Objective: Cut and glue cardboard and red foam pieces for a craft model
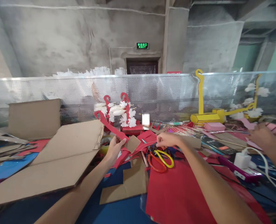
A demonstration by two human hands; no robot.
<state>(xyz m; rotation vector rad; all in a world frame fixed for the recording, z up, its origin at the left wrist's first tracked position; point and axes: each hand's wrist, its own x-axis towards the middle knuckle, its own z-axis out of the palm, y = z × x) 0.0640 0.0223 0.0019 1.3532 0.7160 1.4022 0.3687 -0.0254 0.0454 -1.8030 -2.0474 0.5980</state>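
My left hand (114, 149) is closed, thumb and fingers pinching the lower end of a red strip with a hooked top (111, 127). The strip leans up to the left. A small square of bare brown cardboard (132, 144) shows beside my thumb, among red pieces (148, 137). My right hand (167, 139) is closed at the right edge of those red pieces; its fingertips are pressed together, and what they hold is too small to make out. Just below it lie scissors (160, 161) with one yellow and one orange handle loop.
Large cardboard sheets (70, 146) lie left, a red sheet (175, 189) front right. Red hooked stands with white flowers (128, 115) and a yellow stand (206, 117) are along the perforated metal screen (166, 93). Another person's hand (265, 137) is right, near a power strip (240, 171) with cables.
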